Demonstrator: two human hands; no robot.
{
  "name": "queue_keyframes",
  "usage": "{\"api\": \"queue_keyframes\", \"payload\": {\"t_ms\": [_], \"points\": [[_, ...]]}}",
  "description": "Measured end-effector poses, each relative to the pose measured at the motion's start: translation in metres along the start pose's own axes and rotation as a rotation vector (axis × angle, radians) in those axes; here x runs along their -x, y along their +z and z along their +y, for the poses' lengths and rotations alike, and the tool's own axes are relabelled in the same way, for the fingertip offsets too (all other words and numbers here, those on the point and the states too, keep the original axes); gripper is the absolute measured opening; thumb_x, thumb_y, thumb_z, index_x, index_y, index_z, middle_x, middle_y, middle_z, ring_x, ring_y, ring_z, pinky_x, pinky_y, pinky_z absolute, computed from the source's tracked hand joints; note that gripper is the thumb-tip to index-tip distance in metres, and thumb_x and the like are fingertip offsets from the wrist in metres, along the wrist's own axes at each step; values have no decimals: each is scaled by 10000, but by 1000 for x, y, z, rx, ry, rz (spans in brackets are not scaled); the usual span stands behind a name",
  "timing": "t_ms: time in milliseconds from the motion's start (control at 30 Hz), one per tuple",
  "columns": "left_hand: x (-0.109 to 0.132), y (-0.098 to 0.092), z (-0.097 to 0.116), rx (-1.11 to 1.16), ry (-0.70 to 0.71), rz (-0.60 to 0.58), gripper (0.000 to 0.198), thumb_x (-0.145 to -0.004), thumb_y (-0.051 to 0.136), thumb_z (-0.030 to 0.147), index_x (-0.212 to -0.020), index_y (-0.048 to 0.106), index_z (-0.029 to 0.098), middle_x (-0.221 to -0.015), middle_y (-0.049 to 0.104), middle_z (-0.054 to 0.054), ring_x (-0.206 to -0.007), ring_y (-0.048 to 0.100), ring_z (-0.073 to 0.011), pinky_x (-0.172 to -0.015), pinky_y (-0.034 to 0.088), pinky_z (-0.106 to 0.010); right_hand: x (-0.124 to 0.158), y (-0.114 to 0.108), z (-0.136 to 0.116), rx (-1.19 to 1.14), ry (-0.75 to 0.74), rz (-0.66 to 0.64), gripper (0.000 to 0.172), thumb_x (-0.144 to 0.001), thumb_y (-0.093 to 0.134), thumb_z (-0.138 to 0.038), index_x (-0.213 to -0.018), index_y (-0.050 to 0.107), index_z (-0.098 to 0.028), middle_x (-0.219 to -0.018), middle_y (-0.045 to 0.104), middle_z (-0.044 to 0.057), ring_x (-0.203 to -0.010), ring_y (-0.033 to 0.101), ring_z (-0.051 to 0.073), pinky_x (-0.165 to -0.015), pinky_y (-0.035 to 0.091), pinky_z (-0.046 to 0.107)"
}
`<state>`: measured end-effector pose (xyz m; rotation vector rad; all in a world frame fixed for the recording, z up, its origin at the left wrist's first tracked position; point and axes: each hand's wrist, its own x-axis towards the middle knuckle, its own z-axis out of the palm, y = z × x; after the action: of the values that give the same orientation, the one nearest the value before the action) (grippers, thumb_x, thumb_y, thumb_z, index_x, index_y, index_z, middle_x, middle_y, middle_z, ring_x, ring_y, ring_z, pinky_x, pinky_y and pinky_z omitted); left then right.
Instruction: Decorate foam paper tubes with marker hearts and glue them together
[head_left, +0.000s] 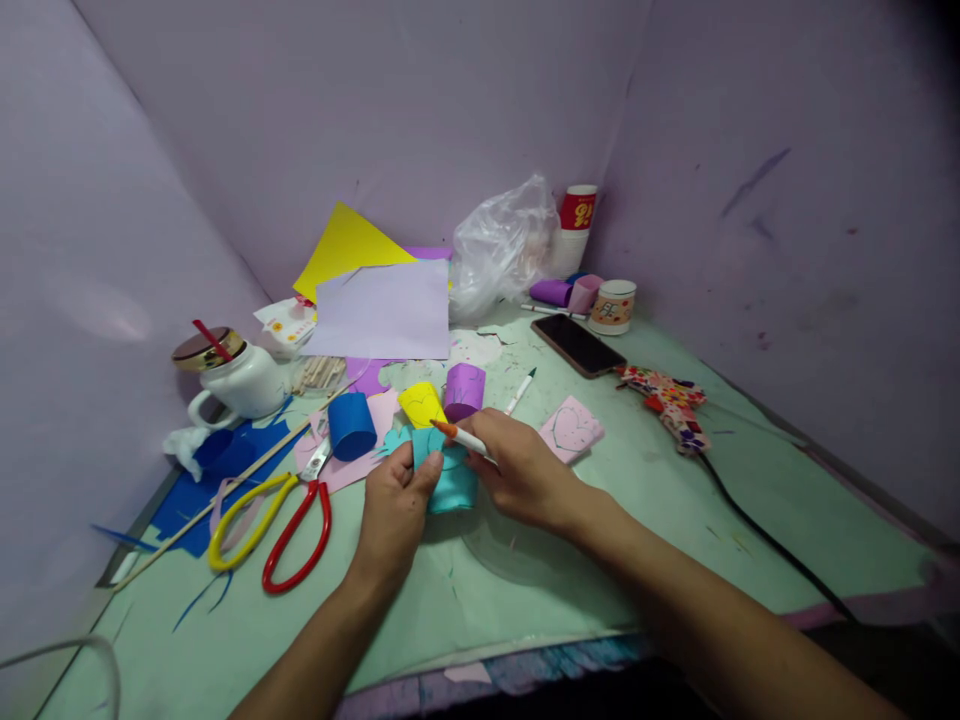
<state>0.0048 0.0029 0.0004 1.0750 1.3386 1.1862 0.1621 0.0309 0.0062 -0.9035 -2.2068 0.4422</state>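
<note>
My left hand [401, 495] grips a turquoise paper roll [454, 488] with its thumb on top; a frilled strip of the same colour sticks out at its left. Between the fingers of my right hand [521, 465] is a white marker [472, 440] with an orange tip, held over the roll. Just behind stand a yellow paper roll [421, 403] with a drawn heart and a purple paper roll [465, 388] with drawn lines. A blue paper roll [352, 425] is left of my hands. Pink paper [572, 430] bearing a heart outline lies to the right.
Scissors [296, 510] with yellow and red handles lie at left, near a thin stick [225, 495] and a white mug [244, 380]. Paper sheets [382, 310] and a plastic bag [502, 245] are behind. A phone [577, 345] and a cloth-covered cable end [667, 400] are at right.
</note>
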Motion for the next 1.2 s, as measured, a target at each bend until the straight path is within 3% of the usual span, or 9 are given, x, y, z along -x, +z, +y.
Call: {"api": "queue_keyframes", "payload": {"t_ms": [167,333,400,667,933,1067,1200], "points": [[-1,0,-1,-10,2,13,281,-642,726,383,-791,664,153,-563,587,26,-541,534,-138,-527,429,-246,2,3,2,-32,-34,13,170,-811,458,-68,-881,570,-173,-839,632,59,-773,565,174,-686,425,270],[-2,1,-2,147,-22,42,308,-633,747,356,-844,665,147,-660,651,6,-558,554,-125,-568,461,-255,2,2,2,-28,-35,243,142,-767,524,-76,-865,569,-168,-743,576,31,-667,513,154,-634,402,261],[-2,1,-3,163,-15,66,310,-637,750,365,-839,658,149,-664,654,6,-556,554,-120,-570,462,-252,2,3,1,-10,12,271,103,-743,565,-81,-798,560,-168,-695,533,12,-636,483,146,-615,384,256],[-1,4,1,82,19,71,290,-651,735,368,-827,655,152,-645,652,12,-573,555,-125,-555,460,-235,4,17,-5,49,279,233,167,-709,691,-202,-787,546,-172,-707,510,2,-649,483,161,-606,361,271],[-2,5,-3,-28,48,10,276,-672,707,405,-765,676,147,-618,627,17,-532,497,-112,-485,399,-212,0,16,-7,12,324,52,178,-721,608,-89,-849,519,-175,-844,591,48,-766,542,189,-665,399,286],[-5,5,-8,90,-6,-72,266,-706,696,385,-834,685,153,-701,659,-4,-644,560,-133,-568,444,-218,0,14,-7,50,295,14,139,-728,567,-82,-806,516,-185,-810,584,42,-734,538,187,-617,386,271],[-3,5,-5,306,-118,-206,313,-620,765,253,-901,676,148,-791,687,-32,-713,606,-155,-638,482,-240,0,11,-5,-26,188,18,211,-749,565,-91,-938,542,-180,-908,621,62,-825,583,197,-704,442,288]]}}
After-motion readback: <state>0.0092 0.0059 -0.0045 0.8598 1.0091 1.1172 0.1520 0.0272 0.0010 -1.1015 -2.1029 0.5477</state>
